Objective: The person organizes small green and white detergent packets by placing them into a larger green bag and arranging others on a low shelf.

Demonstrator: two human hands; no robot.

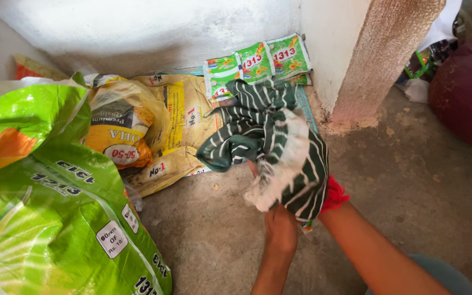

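1. While you look down at the bare concrete floor [411, 180], both your hands meet in a bundle of dark green cloth with thin white stripes [263, 131], just right of the frame's centre.
2. Your left hand [279, 226] comes up from 6 o'clock; its fingers run up into the cloth and are hidden there, so you cannot tell how they are curled, only that they are in the fabric.
3. Your right hand [315, 191] is buried under the striped cloth at 5 o'clock of the bundle; its fingers cannot be seen, though the forearm leads straight into the folds.
4. A scrap of bright red fabric [334, 194] sticks out at the right wrist, touching the striped cloth.
5. A frayed white patch of cloth [279, 175] hangs on the bundle's lower front.
6. At 12 o'clock, a strip of small green sachets [258, 61] leans against the whitewashed wall [137, 27].
7. At 9 o'clock lie crumpled yellow woven sacks [176, 125]; a large glossy green plastic bag [55, 207] fills 8 o'clock.
8. A rough plastered pillar [378, 54] stands at 1 o'clock.
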